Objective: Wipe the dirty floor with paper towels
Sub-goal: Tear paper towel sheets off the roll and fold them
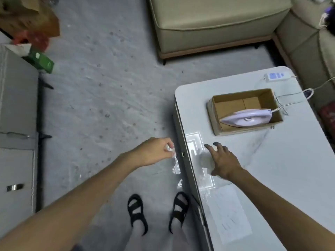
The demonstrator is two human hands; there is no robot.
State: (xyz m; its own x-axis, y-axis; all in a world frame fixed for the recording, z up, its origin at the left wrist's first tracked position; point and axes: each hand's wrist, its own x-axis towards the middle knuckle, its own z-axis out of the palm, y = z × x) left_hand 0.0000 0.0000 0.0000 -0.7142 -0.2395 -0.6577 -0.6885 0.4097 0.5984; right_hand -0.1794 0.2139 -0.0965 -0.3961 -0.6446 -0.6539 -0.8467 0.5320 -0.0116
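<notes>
Paper towel, a small white piece [170,149], is pinched in the curled fingers of the left hand [154,151], which hangs over the floor just beside the left edge of the glossy white table [272,160]. The piece is blurred, so its shape is hard to tell. The grey floor [101,91] is speckled all over with dark spots.

The right hand [223,163] hovers over the table near that same left edge, fingers spread wide and holding nothing. Just beside its fingers a pale round white mass [204,161] lies on the table, too blurred to identify.

Toward the table's far end stands an open brown cardboard box [215,113] with a white and lilac clothes iron [246,117] in it. A white power strip [274,76] lies at the far edge. A white paper sheet [232,214] lies near the front left corner. Black sandals [136,212] stand on the floor below, and a beige sofa [217,24] sits beyond.
</notes>
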